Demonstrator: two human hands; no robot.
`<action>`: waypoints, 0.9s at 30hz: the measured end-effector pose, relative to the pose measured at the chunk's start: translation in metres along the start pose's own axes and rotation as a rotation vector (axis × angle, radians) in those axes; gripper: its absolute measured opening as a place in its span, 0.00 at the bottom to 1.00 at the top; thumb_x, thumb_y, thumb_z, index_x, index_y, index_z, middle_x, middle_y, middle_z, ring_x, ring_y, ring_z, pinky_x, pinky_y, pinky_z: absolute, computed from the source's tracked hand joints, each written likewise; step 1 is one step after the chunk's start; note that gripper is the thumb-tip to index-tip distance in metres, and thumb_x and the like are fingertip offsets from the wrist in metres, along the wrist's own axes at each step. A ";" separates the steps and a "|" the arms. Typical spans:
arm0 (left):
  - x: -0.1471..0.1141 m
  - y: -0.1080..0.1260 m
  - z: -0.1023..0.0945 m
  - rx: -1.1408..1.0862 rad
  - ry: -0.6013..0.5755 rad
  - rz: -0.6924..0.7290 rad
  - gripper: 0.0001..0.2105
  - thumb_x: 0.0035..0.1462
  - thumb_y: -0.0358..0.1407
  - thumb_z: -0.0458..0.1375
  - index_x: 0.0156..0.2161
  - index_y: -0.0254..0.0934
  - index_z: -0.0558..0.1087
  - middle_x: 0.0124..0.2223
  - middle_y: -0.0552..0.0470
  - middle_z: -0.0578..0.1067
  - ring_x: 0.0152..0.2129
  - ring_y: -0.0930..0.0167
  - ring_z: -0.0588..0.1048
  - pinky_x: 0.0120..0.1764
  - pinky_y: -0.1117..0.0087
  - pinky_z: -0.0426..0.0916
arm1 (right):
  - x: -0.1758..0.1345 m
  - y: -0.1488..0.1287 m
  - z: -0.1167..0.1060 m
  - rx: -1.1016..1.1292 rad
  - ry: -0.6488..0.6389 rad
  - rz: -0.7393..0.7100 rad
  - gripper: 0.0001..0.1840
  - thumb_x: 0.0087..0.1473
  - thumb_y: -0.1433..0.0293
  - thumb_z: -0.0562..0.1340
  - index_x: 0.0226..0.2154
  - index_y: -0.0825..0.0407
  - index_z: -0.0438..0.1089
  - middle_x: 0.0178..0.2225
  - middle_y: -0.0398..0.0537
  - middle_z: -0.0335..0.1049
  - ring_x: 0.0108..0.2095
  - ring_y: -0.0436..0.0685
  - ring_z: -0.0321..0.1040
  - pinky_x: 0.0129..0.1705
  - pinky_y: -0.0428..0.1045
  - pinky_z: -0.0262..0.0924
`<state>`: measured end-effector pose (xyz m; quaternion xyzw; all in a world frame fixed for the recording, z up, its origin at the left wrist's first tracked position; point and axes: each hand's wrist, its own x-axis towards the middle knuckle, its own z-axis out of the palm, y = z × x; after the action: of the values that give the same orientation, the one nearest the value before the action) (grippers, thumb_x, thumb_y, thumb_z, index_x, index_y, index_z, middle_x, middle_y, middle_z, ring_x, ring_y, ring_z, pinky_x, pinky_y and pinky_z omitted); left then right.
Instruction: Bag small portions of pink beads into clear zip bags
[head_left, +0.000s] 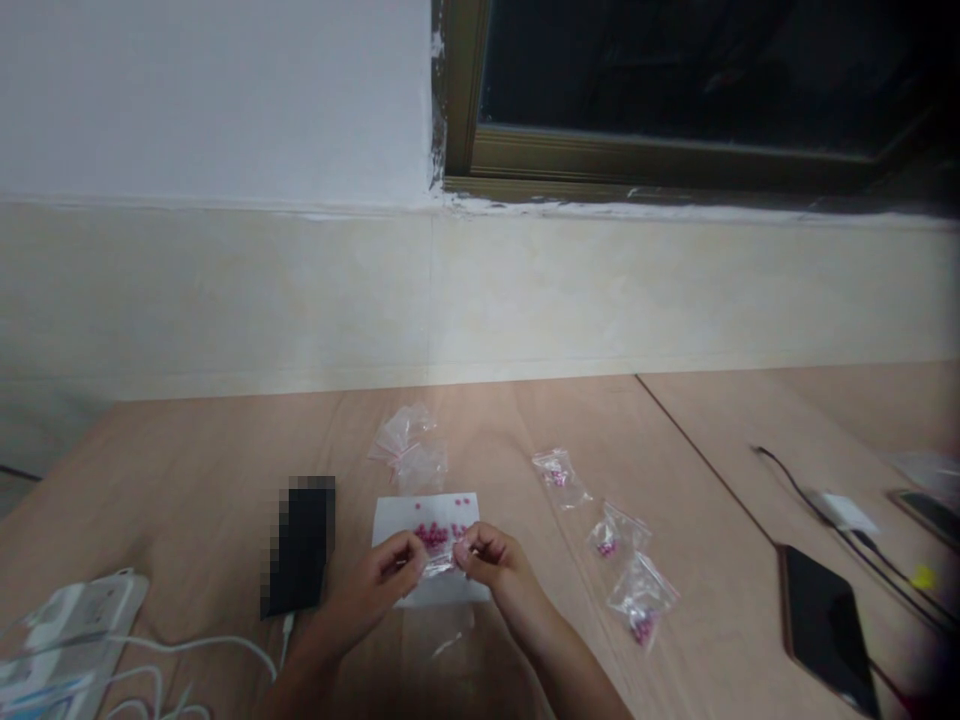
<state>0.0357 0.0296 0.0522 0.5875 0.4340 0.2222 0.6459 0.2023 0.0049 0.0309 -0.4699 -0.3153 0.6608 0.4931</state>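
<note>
Between my two hands, over a white sheet of paper [390,515], is a small clear plastic bag [439,566]. My left hand [391,570] pinches its left side with thumb and finger. At the bag's right side my right hand [491,560] has its fingertips pressed together on it. Small dark pink beads [431,535] lie in a cluster on the paper just beyond the bag, with a few strays near the paper's far edge. Whether the bag has beads inside, I cannot make out.
Several flat clear zip bags [409,440] lie beyond the paper. To the right are three bags with pink beads [641,610]. A black phone [300,550] with a white cable is at left, near a white power strip [90,620]. Another phone [825,620] and cables lie far right.
</note>
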 end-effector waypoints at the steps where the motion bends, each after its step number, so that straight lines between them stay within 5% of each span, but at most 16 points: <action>1: 0.001 -0.001 0.002 0.013 -0.018 0.006 0.13 0.52 0.44 0.50 0.25 0.35 0.62 0.23 0.59 0.59 0.21 0.76 0.58 0.25 0.76 0.53 | -0.001 0.001 0.001 -0.013 0.001 -0.011 0.16 0.33 0.60 0.67 0.16 0.53 0.63 0.16 0.38 0.60 0.18 0.46 0.52 0.22 0.43 0.46; 18: 0.005 -0.007 -0.007 0.066 0.028 -0.033 0.12 0.49 0.41 0.54 0.25 0.33 0.66 0.22 0.58 0.62 0.21 0.76 0.61 0.25 0.76 0.56 | 0.008 0.007 -0.014 -0.194 0.026 -0.089 0.16 0.41 0.58 0.61 0.19 0.53 0.63 0.18 0.41 0.62 0.20 0.48 0.56 0.25 0.44 0.51; 20: 0.013 -0.002 -0.012 0.062 0.106 -0.036 0.12 0.48 0.42 0.54 0.26 0.33 0.67 0.21 0.58 0.62 0.20 0.76 0.61 0.24 0.77 0.56 | 0.020 0.003 -0.028 -0.317 0.115 -0.148 0.17 0.45 0.57 0.57 0.25 0.54 0.67 0.24 0.45 0.67 0.26 0.52 0.62 0.30 0.46 0.55; 24: 0.045 -0.003 -0.031 0.119 0.383 0.014 0.15 0.49 0.45 0.51 0.27 0.33 0.68 0.20 0.59 0.61 0.18 0.75 0.62 0.22 0.76 0.56 | 0.055 -0.004 -0.079 -0.789 0.587 -0.285 0.21 0.48 0.62 0.54 0.41 0.58 0.64 0.41 0.57 0.67 0.42 0.60 0.61 0.42 0.52 0.55; 27: 0.074 -0.014 -0.046 0.309 0.477 0.038 0.17 0.50 0.47 0.48 0.25 0.34 0.68 0.21 0.56 0.65 0.17 0.74 0.64 0.20 0.75 0.58 | 0.073 -0.002 -0.113 -1.177 0.724 -0.182 0.21 0.48 0.69 0.54 0.45 0.60 0.62 0.48 0.60 0.61 0.49 0.61 0.55 0.48 0.53 0.49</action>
<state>0.0338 0.1116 0.0201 0.6181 0.5914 0.2972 0.4242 0.3028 0.0693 -0.0307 -0.8214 -0.4751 0.1379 0.2840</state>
